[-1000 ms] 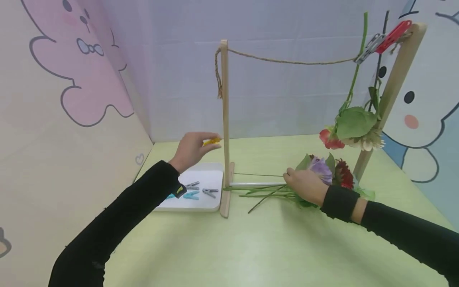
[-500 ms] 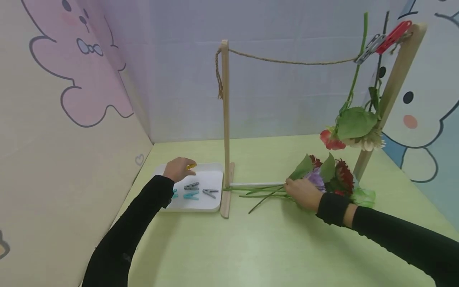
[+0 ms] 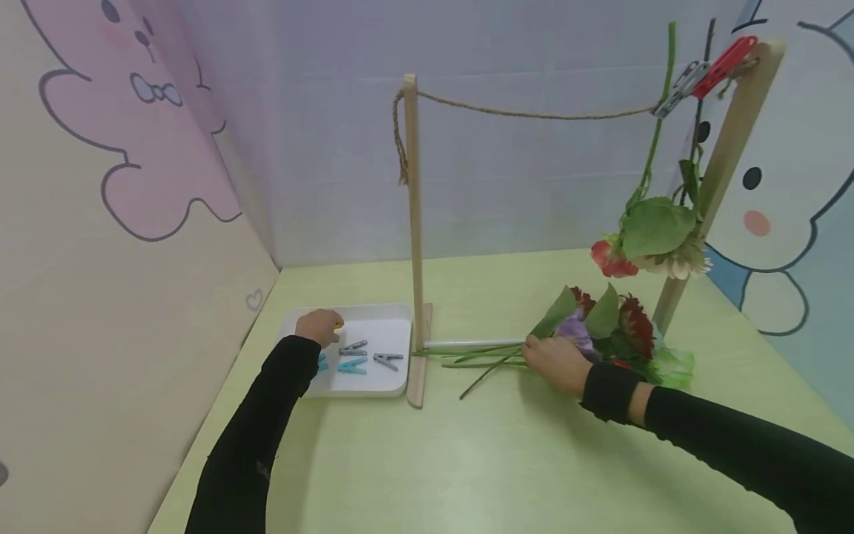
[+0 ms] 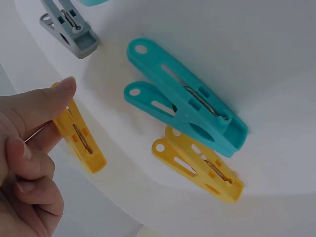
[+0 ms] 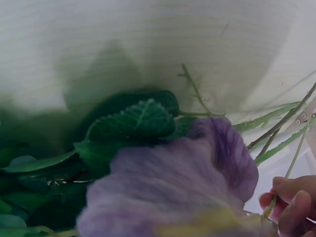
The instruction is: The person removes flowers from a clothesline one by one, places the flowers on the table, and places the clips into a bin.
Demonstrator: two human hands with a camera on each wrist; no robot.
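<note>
My left hand (image 3: 318, 327) is over the left part of a white tray (image 3: 383, 315). Its thumb and fingers pinch a yellow clothespin (image 4: 81, 136) by the handle end. Below lie a turquoise clothespin (image 4: 187, 98), another yellow clothespin (image 4: 202, 165) and a grey clothespin (image 4: 71, 29). My right hand (image 3: 557, 363) pinches a thin green stem (image 5: 296, 153) beside the purple flower (image 5: 163, 182). Around it on the table lie dark red flowers (image 3: 637, 324), green leaves (image 3: 603, 313) and several bare stems (image 3: 490, 374).
A wooden post (image 3: 414, 215) stands right of the tray, joined by a twine line (image 3: 527, 115) to a right post (image 3: 734, 148). A grey clip (image 3: 680, 89) and a red clip (image 3: 726, 67) sit on the twine, with a pink flower (image 3: 612, 259) and a cream flower (image 3: 680, 263) hanging head down.
My left hand, holding the yellow clothespin, has moved left and down from beside the left post to the tray. My right hand stays at the stems, lowered slightly.
</note>
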